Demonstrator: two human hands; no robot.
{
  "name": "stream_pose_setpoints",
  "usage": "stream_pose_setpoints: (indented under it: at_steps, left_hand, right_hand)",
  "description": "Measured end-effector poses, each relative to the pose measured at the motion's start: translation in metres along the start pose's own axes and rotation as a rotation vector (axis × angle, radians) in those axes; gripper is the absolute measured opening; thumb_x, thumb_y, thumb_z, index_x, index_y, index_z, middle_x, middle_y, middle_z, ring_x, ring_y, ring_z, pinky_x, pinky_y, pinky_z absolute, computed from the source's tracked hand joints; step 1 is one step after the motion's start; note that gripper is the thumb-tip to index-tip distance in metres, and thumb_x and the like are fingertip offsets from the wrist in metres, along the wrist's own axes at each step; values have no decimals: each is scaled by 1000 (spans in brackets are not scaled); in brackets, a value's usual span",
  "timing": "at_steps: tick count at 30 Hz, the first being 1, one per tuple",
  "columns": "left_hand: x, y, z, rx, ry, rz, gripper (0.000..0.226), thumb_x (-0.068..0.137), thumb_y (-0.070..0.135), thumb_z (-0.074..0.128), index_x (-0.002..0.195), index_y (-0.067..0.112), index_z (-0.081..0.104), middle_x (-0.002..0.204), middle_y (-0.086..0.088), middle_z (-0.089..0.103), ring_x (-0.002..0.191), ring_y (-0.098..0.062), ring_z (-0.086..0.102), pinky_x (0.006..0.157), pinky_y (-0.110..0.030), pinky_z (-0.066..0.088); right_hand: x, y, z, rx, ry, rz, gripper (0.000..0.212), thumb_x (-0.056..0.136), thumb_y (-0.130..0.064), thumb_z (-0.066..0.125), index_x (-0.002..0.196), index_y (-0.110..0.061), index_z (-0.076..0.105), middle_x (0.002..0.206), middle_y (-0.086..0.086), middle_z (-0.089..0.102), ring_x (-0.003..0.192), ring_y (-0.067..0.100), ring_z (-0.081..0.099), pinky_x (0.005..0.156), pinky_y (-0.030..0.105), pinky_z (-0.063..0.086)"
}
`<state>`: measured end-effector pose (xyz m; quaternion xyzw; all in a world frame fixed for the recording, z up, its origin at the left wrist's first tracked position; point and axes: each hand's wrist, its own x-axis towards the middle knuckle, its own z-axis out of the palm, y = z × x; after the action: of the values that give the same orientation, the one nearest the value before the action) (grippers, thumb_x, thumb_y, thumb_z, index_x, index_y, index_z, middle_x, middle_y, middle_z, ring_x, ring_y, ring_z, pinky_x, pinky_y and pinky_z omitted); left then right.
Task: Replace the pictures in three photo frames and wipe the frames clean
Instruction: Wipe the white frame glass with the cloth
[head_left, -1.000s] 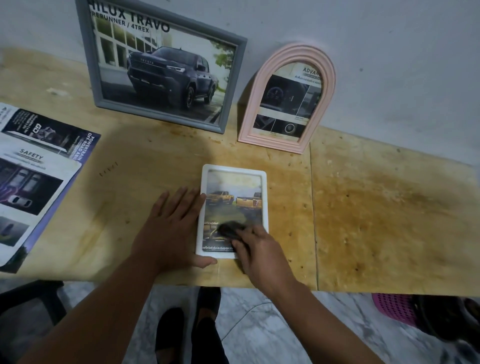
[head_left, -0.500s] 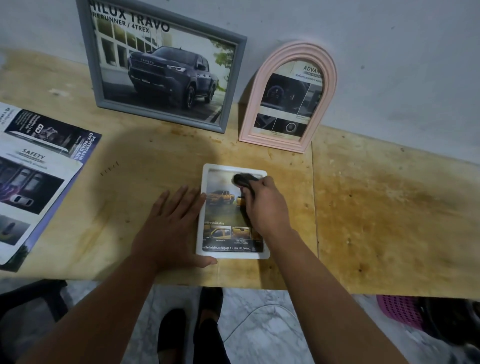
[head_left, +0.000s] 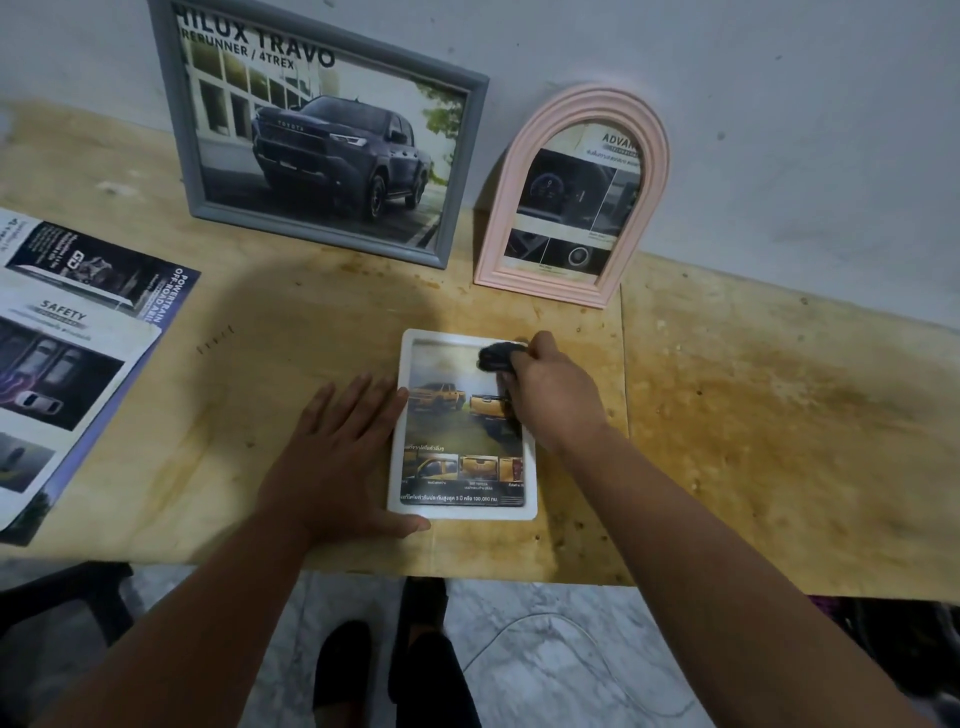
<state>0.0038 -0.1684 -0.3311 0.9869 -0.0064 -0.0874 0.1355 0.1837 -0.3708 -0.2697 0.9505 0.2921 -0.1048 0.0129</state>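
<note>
A small white frame (head_left: 462, 512) lies flat on the wooden table, holding a picture of yellow pickup trucks. My left hand (head_left: 337, 457) rests flat on the table against the frame's left edge, thumb at its lower corner. My right hand (head_left: 550, 397) is closed on a dark cloth (head_left: 496, 356) pressed on the glass near the frame's top right corner. A grey frame (head_left: 317, 239) with a dark truck picture and a pink arched frame (head_left: 561, 280) lean upright against the wall behind.
Printed car brochure pages (head_left: 67, 353) lie at the table's left end. The wooden table (head_left: 753, 426) runs along a grey wall, its front edge just below the white frame. Under the table I see a marble floor and my feet (head_left: 343, 670).
My right hand moved the cloth from the frame's lower part up to its top right corner. My left hand and the frame stayed put.
</note>
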Motion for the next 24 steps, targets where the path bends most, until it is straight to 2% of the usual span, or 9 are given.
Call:
stream_pose_setpoints:
  at_steps: [3, 6, 8, 11, 13, 15, 17, 20, 24]
  left_hand:
    - [-1, 0, 1, 6, 9, 3, 145, 57, 107, 40, 163, 11, 20, 171, -10, 17, 160, -27, 6, 126, -59, 13]
    - [-1, 1, 0, -1, 16, 4, 145, 56, 107, 42, 162, 10, 24, 170, -11, 22, 159, -28, 11, 125, -59, 15]
    - [0, 1, 0, -1, 17, 3, 145, 54, 106, 45, 161, 9, 27, 169, -12, 25, 158, -30, 15, 125, -60, 16]
    - [0, 1, 0, 7, 8, 5, 146, 54, 106, 44, 161, 7, 28, 168, -14, 26, 158, -32, 17, 125, -60, 15]
    - [1, 1, -1, 10, 4, 3, 147, 55, 107, 42, 160, 5, 29, 168, -14, 26, 158, -31, 17, 125, -59, 16]
    - [0, 0, -1, 15, -1, -1, 146, 56, 107, 41, 159, 4, 29, 168, -13, 26, 158, -31, 16, 125, -60, 16]
    - [0, 1, -1, 18, -11, -5, 146, 56, 106, 41, 160, 5, 28, 169, -12, 23, 159, -30, 12, 125, -60, 15]
    - [0, 1, 0, 14, -7, -5, 144, 58, 106, 40, 161, 6, 26, 170, -11, 21, 159, -29, 9, 125, -60, 14]
    - [0, -3, 4, 20, 10, 0, 143, 59, 105, 40, 161, 6, 27, 169, -11, 22, 159, -29, 11, 125, -59, 15]
  right_hand:
    - [-9, -8, -1, -98, -128, 35, 20, 101, -23, 55, 112, -9, 66, 118, 10, 50, 74, 26, 57, 62, 38, 51]
    - [-34, -17, -5, -2, -238, 45, 28, 101, -28, 54, 114, -7, 67, 106, 10, 56, 79, 29, 63, 66, 34, 50]
    - [-54, -24, -9, 65, -401, -32, 28, 101, -31, 54, 109, -9, 69, 99, 11, 68, 82, 30, 67, 64, 32, 48]
    - [-59, -23, -23, 234, -542, -75, 25, 100, -33, 55, 107, -17, 74, 93, 7, 73, 81, 25, 68, 70, 37, 55]
    - [-41, -14, -29, 311, -378, -23, 24, 102, -32, 55, 114, -23, 74, 95, 2, 68, 83, 21, 65, 72, 32, 51]
    - [-16, -10, -25, 232, -97, 36, 28, 104, -33, 52, 109, -15, 73, 96, 5, 57, 82, 25, 61, 69, 33, 46]
    - [2, -17, -8, 248, 88, 104, 34, 105, -34, 48, 108, -10, 71, 101, 8, 54, 75, 27, 59, 68, 38, 51]
    - [8, -46, 25, 325, 133, 81, 32, 106, -29, 48, 120, -9, 68, 109, 10, 52, 73, 31, 59, 71, 43, 55]
    - [-15, -65, 37, 368, 85, -189, 38, 103, -30, 40, 127, -16, 66, 106, 7, 51, 76, 29, 60, 69, 39, 53]
